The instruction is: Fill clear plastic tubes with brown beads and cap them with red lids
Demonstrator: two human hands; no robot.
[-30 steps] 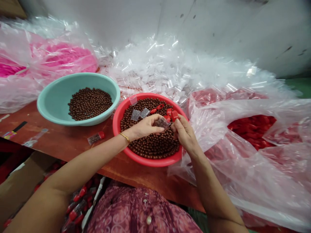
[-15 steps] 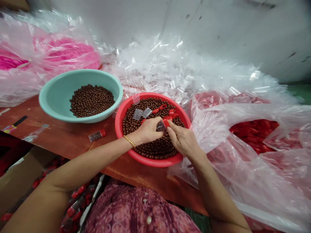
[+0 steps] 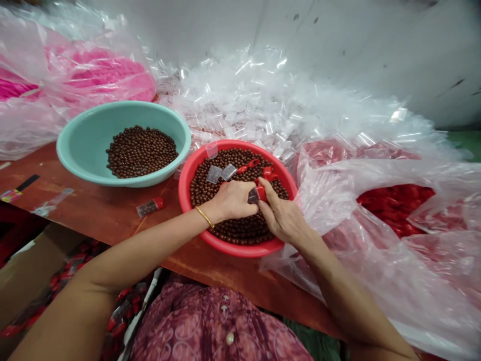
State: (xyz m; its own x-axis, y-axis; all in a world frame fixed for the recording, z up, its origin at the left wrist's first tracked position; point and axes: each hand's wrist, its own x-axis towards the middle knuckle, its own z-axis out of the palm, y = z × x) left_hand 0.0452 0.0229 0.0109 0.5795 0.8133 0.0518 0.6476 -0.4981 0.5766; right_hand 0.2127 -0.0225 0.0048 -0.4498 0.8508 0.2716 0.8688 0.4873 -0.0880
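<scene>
from here i see the left hand (image 3: 233,200) and right hand (image 3: 280,216) pinching narrowly on a small clear bag (image 3: 253,196) over the red bowl (image 3: 184,195), with the teal bowl (image 3: 75,160) at 10 o'clock.

worktop (image 3: 93,215): reddish-brown wood | teal plastic basin (image 3: 65,160): on it, left of centre | red plastic basin (image 3: 184,200): touching-close beside teal basin | red-capped clear vial (image 3: 150,206): lying flat, near red basin | clear plastic strip (image 3: 48,209): near front edge | heaped small clear bags (image 3: 255,105): behind basins | bulging pink-filled sack (image 3: 93,75): back left | red-filled sack (image 3: 394,200): right
</scene>
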